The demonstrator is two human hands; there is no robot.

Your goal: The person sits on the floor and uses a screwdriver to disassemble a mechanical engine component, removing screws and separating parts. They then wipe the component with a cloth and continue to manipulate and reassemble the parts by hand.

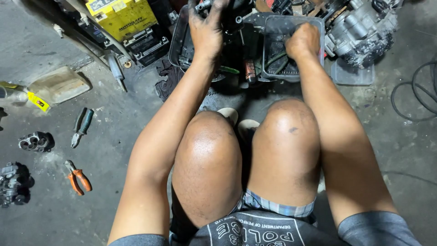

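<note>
At twelve o'clock, a dark engine part point(232, 13) is gripped by the left hand point(207, 29); at one o'clock, the right hand point(302, 41) is fisted inside a clear tub point(273, 25), contents hidden.

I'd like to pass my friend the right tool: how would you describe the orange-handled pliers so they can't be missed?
Start on the grey concrete floor, beside the person's left arm. The orange-handled pliers lie there, jaws pointing away. The other pliers, farther out, have dark green handles.

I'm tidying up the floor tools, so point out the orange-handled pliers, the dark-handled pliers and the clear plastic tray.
orange-handled pliers point(78, 177): head view, on the handles.
dark-handled pliers point(82, 127): head view, mid-handle.
clear plastic tray point(271, 23): head view, left rim.
</note>
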